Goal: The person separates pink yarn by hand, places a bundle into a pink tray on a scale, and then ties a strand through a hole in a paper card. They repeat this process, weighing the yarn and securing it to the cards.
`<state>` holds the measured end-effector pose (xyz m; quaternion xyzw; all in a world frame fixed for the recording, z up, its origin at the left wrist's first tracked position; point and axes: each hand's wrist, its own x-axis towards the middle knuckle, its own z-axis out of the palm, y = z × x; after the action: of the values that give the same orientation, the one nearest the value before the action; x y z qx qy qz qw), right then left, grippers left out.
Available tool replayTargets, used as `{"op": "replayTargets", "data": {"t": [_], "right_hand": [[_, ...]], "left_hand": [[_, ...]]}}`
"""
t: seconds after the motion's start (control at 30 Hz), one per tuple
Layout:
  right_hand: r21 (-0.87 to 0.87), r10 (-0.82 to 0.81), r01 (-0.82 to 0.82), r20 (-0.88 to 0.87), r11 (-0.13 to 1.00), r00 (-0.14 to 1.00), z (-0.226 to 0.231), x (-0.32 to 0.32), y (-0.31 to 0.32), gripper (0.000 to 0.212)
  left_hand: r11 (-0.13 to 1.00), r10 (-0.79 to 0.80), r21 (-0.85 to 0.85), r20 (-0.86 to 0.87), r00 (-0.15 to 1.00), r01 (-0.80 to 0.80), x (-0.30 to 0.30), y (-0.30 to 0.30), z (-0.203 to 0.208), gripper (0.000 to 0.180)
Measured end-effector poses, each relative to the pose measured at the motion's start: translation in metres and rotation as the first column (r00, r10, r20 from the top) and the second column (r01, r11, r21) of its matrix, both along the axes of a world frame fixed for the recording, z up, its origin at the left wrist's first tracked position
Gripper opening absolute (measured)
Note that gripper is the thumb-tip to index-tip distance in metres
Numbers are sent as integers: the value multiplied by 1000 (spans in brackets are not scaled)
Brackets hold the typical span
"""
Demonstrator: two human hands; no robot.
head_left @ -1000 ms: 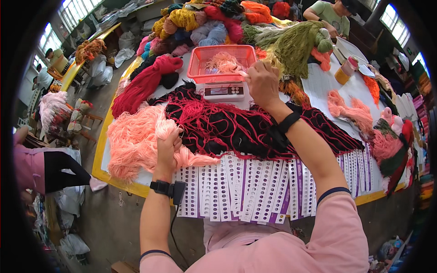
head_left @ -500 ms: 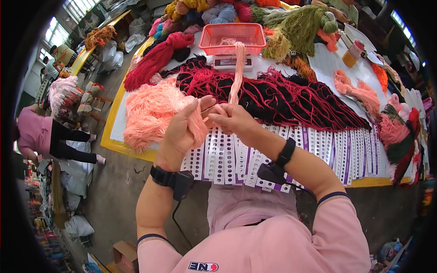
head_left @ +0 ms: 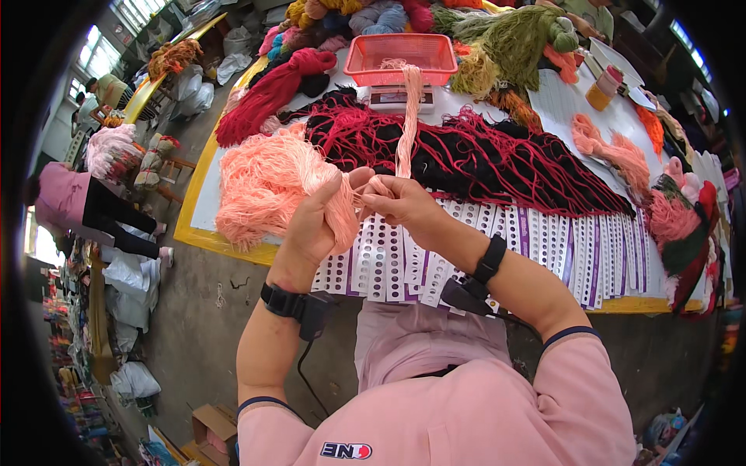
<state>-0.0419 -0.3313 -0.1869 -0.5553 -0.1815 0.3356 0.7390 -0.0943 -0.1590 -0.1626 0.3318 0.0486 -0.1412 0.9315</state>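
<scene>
A big heap of peach yarn (head_left: 260, 190) lies at the table's near left, and a hank from it passes into my left hand (head_left: 317, 221). That hand is cupped around the peach strands. Close against its fingertips, my right hand (head_left: 404, 206) pinches peach threads between thumb and fingers. A pale pink bundle of strands (head_left: 408, 124) runs from the red plastic basket (head_left: 357, 75) down toward my right hand. Under the basket sits a weighing scale (head_left: 429, 101). Just beyond my hands stretches a long pile of black and crimson yarn (head_left: 497, 167).
White strips with punched holes (head_left: 466, 213) line the table's near edge. Coloured yarn hanks, including a crimson one (head_left: 272, 93) and an olive one (head_left: 509, 46), crowd the far side. At right stands an amber jar (head_left: 602, 93). A person in pink (head_left: 66, 198) bends at the left.
Both hands stay together at the yarn; the right fingers have shifted slightly on the threads. The view has moved a little. The person at the left has shifted posture.
</scene>
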Motion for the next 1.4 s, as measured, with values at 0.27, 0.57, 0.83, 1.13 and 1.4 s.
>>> {"op": "replayTargets", "data": {"t": [0.27,0.57,0.83,1.13,1.4], "right_hand": [[68,2,-2,-9,998,1000,-5,0,-2,17],[185,-60,99,-205,978,977,3,4,-12,27],[-212,-5,53,223,976,975,24,77,-155,31],[7,246,605,909,796,-335,94,33,3,15],[334,-119,188,-216,924,969,73,102,-112,29]], "left_hand": [[999,-8,50,-19,1000,9,0,7,-5,45],[887,-91,460,108,990,32,3,26,5,43],[518,794,183,260,549,-835,24,199,44,45],[981,-22,181,471,882,-73,33,55,41,45],[810,-130,585,140,982,24,38,142,10,41]]}}
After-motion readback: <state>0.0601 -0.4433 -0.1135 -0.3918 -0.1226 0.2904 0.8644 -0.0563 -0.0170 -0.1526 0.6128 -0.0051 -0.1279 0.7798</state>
